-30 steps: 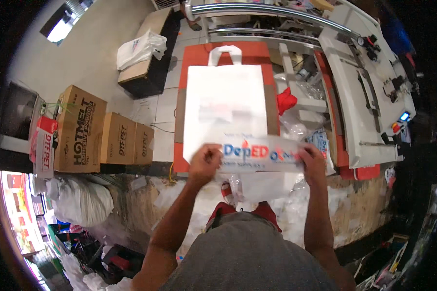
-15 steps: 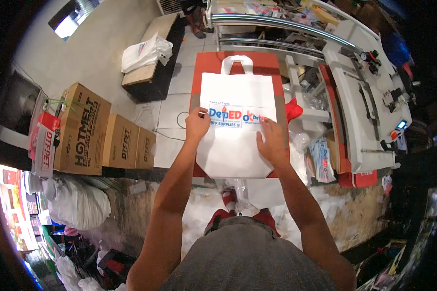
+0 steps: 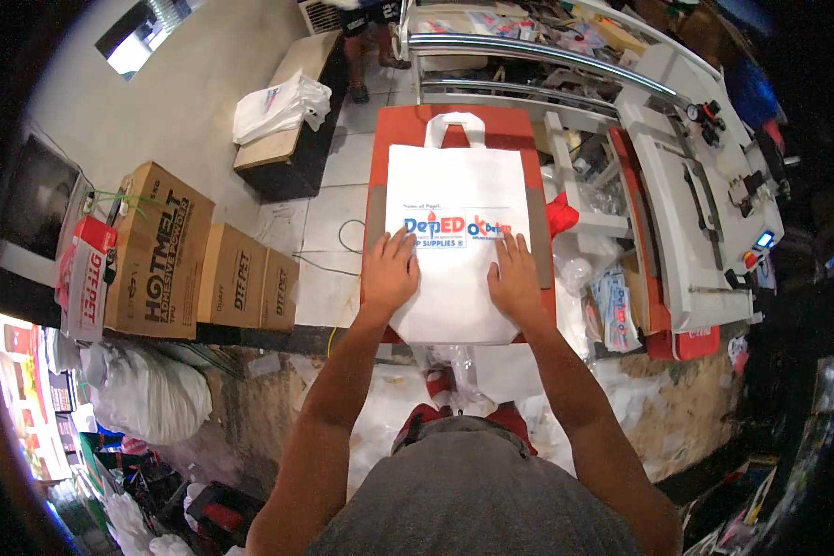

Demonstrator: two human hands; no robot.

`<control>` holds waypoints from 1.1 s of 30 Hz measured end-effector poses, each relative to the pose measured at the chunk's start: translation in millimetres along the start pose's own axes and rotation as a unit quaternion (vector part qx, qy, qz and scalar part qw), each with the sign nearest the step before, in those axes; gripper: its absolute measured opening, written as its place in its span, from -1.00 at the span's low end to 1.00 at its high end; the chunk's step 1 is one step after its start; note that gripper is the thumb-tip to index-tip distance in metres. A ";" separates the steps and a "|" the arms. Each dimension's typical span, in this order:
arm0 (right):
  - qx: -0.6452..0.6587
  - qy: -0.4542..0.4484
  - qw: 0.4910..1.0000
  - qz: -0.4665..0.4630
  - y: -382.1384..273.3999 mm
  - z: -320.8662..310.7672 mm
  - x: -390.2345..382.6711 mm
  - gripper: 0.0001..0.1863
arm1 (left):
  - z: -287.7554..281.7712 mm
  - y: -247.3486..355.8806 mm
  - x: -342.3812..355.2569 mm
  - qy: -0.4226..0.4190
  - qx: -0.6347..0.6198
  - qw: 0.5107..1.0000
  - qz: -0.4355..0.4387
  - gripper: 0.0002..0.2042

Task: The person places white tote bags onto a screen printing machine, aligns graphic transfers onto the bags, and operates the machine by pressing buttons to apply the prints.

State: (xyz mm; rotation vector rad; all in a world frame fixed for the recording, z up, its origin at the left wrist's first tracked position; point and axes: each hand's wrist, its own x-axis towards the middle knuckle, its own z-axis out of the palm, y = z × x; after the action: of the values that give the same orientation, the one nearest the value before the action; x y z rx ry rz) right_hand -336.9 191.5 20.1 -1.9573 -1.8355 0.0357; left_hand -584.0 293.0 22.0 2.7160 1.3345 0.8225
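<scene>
A white tote bag (image 3: 457, 176) with its handles at the top lies flat on a red-and-brown board (image 3: 398, 120). Across the bag's middle is a printed transfer (image 3: 459, 225) with red and blue graphics. My left hand (image 3: 389, 269) rests on the bag at the transfer's left lower edge, fingers apart. My right hand (image 3: 514, 278) lies on the bag at the right, fingertips at the transfer's lower edge, fingers spread.
A white press (image 3: 700, 232) with metal rails stands at the right, beside red fabric (image 3: 562, 216). Cardboard boxes (image 3: 234, 273) stand at the left. Behind them, white bags (image 3: 278, 107) lie on a bench. Another person's legs (image 3: 361, 56) show at the top.
The transfer has moved up from the bag's lower edge onto its middle. My left hand has let go of it and moved lower; both hands now lie flat.
</scene>
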 end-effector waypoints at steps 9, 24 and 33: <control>-0.006 0.000 1.000 0.020 -0.4 3.6 -1.0 -0.43 | 7.7 -0.6 -3.0 0.003 0.003 1.000 -0.021 -0.60; -0.019 -0.006 1.000 0.022 2.3 4.9 -2.9 -0.42 | 6.4 0.9 -3.3 -0.024 0.015 0.999 -0.036 -0.61; 0.072 0.086 0.993 0.018 1.5 -16.2 -6.7 -0.44 | -14.6 -10.3 -4.6 0.093 -0.111 0.989 -0.009 -0.63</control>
State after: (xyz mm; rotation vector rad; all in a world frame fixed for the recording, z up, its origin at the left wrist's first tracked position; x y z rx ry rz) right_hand -331.0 180.2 32.3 -1.8340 -1.6394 0.0098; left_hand -600.5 293.0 30.2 2.5059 1.2086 1.1710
